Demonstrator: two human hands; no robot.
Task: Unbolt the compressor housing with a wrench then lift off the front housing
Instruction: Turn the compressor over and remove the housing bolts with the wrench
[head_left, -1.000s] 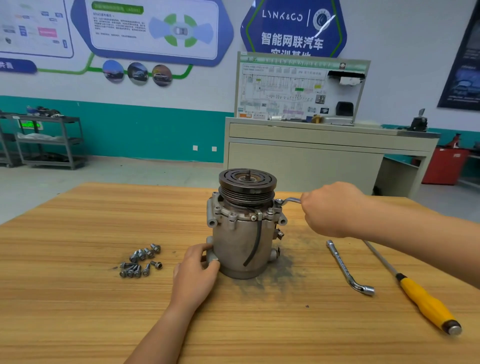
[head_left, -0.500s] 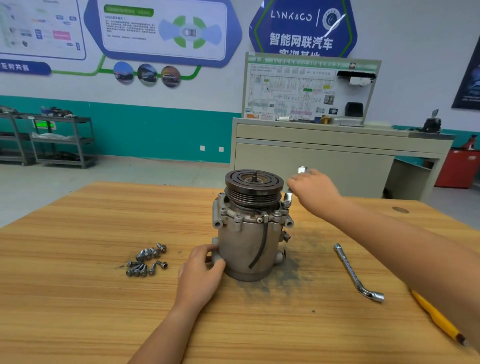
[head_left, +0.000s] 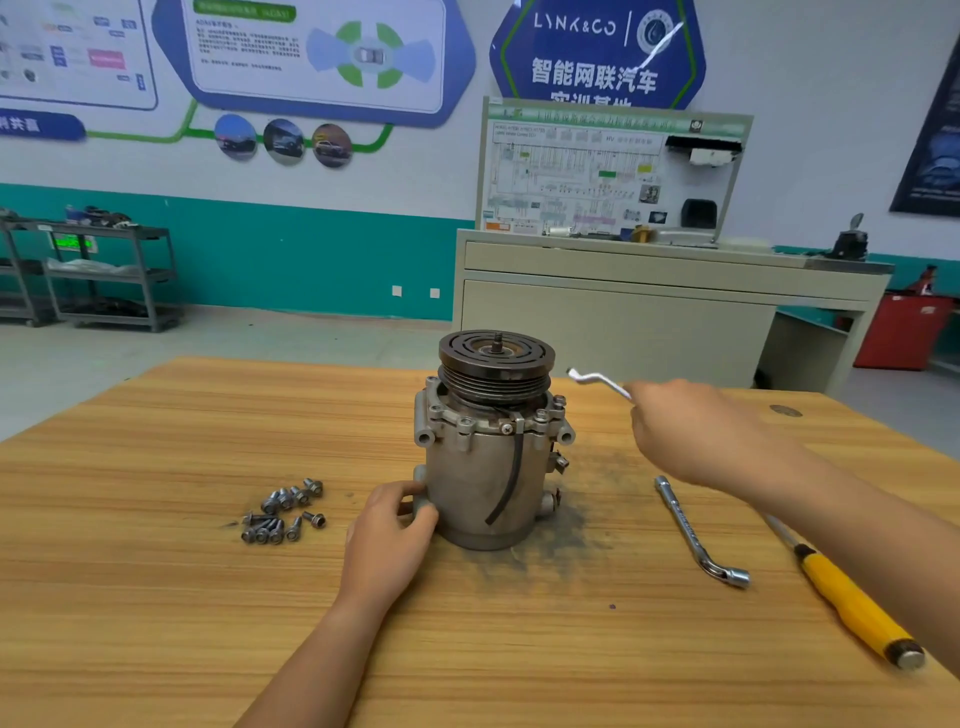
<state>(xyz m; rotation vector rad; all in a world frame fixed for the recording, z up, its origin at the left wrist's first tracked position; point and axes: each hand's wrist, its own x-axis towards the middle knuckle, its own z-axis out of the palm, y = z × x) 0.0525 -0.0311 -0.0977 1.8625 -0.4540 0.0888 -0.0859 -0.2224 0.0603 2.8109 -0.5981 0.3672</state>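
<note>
- Steel wrench (head_left: 597, 382), thin and stiff, is held by its shank in the right grip (head_left: 691, 431). Its bent end is in the air beside the pulley (head_left: 496, 358), touching no bolt.
- Left grip (head_left: 389, 525) clasps the compressor (head_left: 483, 488) low on its side; it stands upright in the middle of the table (head_left: 156, 597).
- Cast metal body looks heavy, rigid and grimy, probably slick, so bracing it low against the wrench's torque seems wise.
- Front housing (head_left: 467, 421) is probably best taken under its bolted edge with both hands; bolt heads (head_left: 541, 414) sit there.
- Loose bolts (head_left: 283, 512) lie to the left, a socket wrench (head_left: 696, 530) and a screwdriver (head_left: 852, 603) to the right.
</note>
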